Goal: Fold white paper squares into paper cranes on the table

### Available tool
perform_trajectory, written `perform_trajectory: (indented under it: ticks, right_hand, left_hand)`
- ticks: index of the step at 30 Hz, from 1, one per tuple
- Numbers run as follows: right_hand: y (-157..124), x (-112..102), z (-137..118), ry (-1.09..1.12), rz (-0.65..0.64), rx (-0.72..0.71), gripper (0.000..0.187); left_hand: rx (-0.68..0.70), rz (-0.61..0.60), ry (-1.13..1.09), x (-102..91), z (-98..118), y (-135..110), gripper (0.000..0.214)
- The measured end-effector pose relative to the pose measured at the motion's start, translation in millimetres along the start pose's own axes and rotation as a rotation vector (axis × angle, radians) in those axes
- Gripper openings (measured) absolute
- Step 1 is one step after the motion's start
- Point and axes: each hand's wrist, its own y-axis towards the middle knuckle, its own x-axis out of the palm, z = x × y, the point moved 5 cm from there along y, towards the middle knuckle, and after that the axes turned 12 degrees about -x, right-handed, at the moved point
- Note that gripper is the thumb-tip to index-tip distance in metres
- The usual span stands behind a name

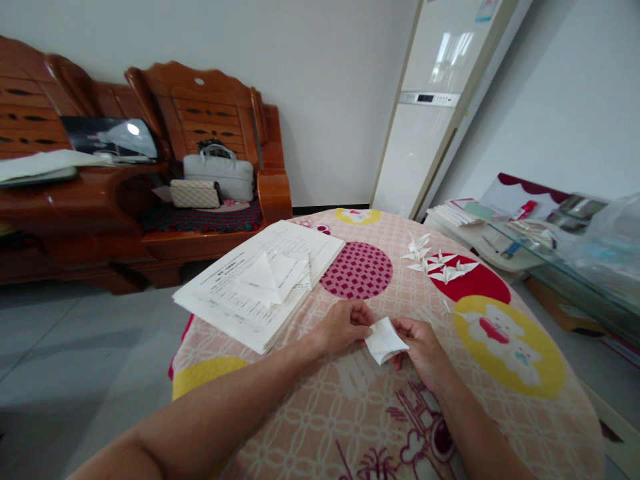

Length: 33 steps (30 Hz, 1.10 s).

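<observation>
Between my hands, above the patterned tablecloth (320,413), is a small folded square of white paper (385,340). My left hand (349,323) pinches its left edge between thumb and fingers. On the other side, my right hand (417,343) grips the right edge, with some fingertips showing beneath the paper. To the left lies a stack of printed sheets (220,293), with several loose folded paper pieces (273,277) on top. Several white paper cranes (443,265) sit together beyond my right hand, partly over a red circle of the cloth.
A glass-topped side stand (540,250) with papers, a plastic bag (615,230) and other items stands right of the round table. Carved wooden chairs (200,120) holding bags (220,175) are at the back left. A tall white air conditioner (417,140) stands behind the table.
</observation>
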Motion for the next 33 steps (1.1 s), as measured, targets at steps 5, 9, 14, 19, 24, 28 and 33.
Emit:
perform_trajectory:
  ticks: [5, 9, 14, 19, 24, 28, 33]
  right_hand:
    - [-0.8, 4.9, -1.4, -0.039, 0.008, -0.005, 0.022]
    - [0.2, 6.4, 0.7, -0.059, 0.012, -0.021, 0.020]
    - [0.2, 7.4, -0.1, -0.046, 0.002, -0.056, 0.023]
    - [-0.7, 8.0, 1.7, -0.037, 0.011, -0.022, 0.033]
    - [2.8, 7.3, 0.2, -0.035, 0.009, -0.081, 0.033]
    - [3.3, 6.5, -3.7, -0.043, 0.002, -0.126, 0.030]
    - [2.7, 5.9, -4.0, -0.093, -0.001, -0.134, 0.032]
  left_hand:
    - [0.007, 0.058, -0.064, 2.7, -4.5, 1.3, 0.023]
    - [-0.006, 0.077, -0.065, 3.8, -5.5, 1.6, 0.026]
    - [-0.045, 0.053, -0.139, 4.4, -4.5, 1.7, 0.029]
    - [-0.071, 0.040, -0.199, 6.0, -5.9, 1.2, 0.029]
    - [-0.059, 0.036, -0.198, 5.5, -5.5, 1.4, 0.030]
    - [-0.031, -0.008, -0.105, 5.8, -2.0, 1.0, 0.036]
    - [0.020, 0.007, -0.026, 5.1, 0.0, 0.0, 0.039]
